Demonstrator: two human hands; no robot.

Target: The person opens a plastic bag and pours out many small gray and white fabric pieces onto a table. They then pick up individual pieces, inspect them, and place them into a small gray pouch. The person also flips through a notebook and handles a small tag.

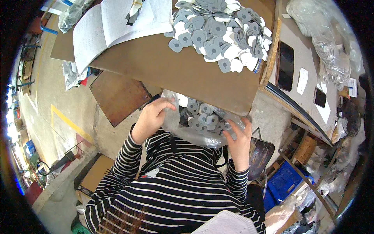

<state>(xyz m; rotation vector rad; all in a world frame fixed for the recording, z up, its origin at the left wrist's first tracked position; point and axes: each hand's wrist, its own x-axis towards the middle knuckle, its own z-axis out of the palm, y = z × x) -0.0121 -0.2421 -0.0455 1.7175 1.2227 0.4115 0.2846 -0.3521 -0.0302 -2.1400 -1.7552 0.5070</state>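
A clear plastic bag (202, 140) rests at the table's near edge, its mouth spread wide between my hands. Inside lie many small grey and white rounded pieces (203, 118), each grey one marked with a darker centre. At the bag's left rim, my left hand (154, 116) pinches the plastic between thumb and fingers. My right hand (238, 138) curls its fingers around the right rim. On the table beyond, a large heap of the same grey and white pieces (218, 33) spreads toward the right side.
The brown table (156, 66) holds an open notebook (124, 23) at the far left. On a side surface to the right are a dark phone (285, 65), a smaller phone (320, 97) and plastic bags (331, 50). A blue crate (284, 179) sits low at the right.
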